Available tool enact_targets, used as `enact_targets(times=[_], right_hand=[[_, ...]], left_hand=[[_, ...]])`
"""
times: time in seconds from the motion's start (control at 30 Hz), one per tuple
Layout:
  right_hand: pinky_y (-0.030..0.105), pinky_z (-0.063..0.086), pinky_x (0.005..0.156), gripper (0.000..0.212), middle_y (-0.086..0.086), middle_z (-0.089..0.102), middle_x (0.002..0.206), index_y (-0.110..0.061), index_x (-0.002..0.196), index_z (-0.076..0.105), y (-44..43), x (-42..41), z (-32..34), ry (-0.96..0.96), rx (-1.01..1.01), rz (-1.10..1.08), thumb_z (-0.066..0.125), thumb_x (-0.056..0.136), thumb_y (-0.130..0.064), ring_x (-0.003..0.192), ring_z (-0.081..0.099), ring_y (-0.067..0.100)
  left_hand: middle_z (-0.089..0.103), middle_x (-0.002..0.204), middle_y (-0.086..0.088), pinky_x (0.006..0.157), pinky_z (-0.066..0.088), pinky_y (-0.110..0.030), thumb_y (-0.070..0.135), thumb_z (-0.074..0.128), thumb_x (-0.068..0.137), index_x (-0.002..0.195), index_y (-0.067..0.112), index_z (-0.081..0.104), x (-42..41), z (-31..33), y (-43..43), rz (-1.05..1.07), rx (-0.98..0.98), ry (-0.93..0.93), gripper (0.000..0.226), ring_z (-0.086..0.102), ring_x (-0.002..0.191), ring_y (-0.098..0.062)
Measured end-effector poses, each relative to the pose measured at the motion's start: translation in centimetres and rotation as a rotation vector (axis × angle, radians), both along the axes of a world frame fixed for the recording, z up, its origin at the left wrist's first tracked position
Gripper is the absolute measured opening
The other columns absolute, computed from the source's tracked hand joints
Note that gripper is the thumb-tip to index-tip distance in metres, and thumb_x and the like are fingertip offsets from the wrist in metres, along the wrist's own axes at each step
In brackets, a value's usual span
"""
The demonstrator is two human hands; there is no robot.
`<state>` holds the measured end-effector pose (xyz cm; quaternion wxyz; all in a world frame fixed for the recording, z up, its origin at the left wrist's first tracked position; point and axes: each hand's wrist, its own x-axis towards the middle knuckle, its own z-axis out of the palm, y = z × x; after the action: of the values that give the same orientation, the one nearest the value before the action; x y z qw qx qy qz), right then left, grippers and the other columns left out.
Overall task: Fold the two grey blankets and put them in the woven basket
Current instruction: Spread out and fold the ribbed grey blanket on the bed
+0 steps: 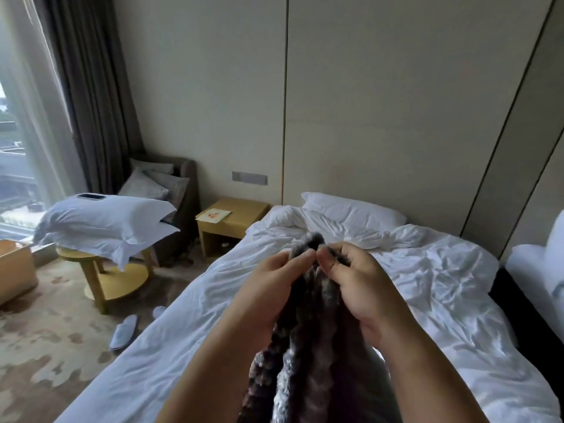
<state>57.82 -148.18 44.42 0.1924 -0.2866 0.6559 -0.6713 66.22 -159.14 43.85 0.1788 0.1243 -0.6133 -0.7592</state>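
Note:
A dark grey fuzzy blanket [314,346] hangs bunched between my two hands, raised over the white bed [442,300]. My left hand [271,285] pinches its top edge from the left. My right hand [357,279] pinches the same edge from the right, with the fingertips of both hands nearly touching. The lower part of the blanket drops out of the frame at the bottom. No second blanket and no woven basket show in this view.
White pillows [351,212] lie at the bed's head. A yellow nightstand [229,221] stands left of the bed. Further left, a round yellow table [100,270] carries stacked pillows [103,221] and a phone [90,196]. Slippers [123,331] lie on the carpet. An armchair [174,196] fills the corner.

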Motion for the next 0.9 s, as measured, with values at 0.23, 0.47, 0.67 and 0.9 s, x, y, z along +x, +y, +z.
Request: enact_targets(times=[0.23, 0.47, 0.67, 0.9], right_hand=[[0.019, 0.052, 0.071, 0.019, 0.002, 0.074, 0.09, -0.018, 0.102, 0.062, 2.3, 0.3, 0.9, 0.065, 0.055, 0.233, 0.055, 0.094, -0.003, 0.087, 0.07, 0.012], [0.019, 0.053, 0.068, 0.014, -0.002, 0.073, 0.083, -0.028, 0.085, 0.07, 3.8, 2.0, 3.1, 0.083, -0.377, 0.435, 0.074, 0.077, -0.017, 0.078, 0.069, 0.009], [0.034, 0.055, 0.079, 0.006, 0.0, 0.074, 0.083, -0.019, 0.082, 0.07, 1.4, 1.8, 1.6, 0.102, -0.241, -0.209, 0.07, 0.084, -0.013, 0.084, 0.07, 0.019], [0.043, 0.057, 0.083, 0.006, -0.001, 0.074, 0.083, -0.019, 0.081, 0.069, 0.9, 1.6, 0.6, 0.028, -0.193, -0.343, 0.073, 0.082, -0.015, 0.084, 0.07, 0.02]], left_hand=[[0.073, 0.086, -0.02, 0.065, 0.056, -0.032, 0.014, 0.059, 0.09, 0.083, 0.004, 0.076, 0.2, 0.6, -0.2, 0.121, 0.047, -0.063, 0.021, 0.071, 0.076, -0.029], [0.061, 0.06, 0.002, 0.056, 0.048, -0.021, 0.004, 0.049, 0.092, 0.07, 0.012, 0.063, -0.2, 2.1, 0.8, 0.25, -0.165, 0.077, 0.027, 0.058, 0.059, -0.007], [0.063, 0.073, -0.005, 0.068, 0.046, -0.034, 0.013, 0.048, 0.081, 0.08, 0.013, 0.068, 0.0, 1.7, 2.2, 0.111, -0.278, 0.17, 0.019, 0.058, 0.073, -0.019], [0.059, 0.067, 0.008, 0.063, 0.049, -0.035, 0.053, 0.064, 0.071, 0.08, 0.026, 0.061, 0.2, 0.8, 2.0, 0.078, -0.526, 0.215, 0.028, 0.056, 0.067, -0.009]])
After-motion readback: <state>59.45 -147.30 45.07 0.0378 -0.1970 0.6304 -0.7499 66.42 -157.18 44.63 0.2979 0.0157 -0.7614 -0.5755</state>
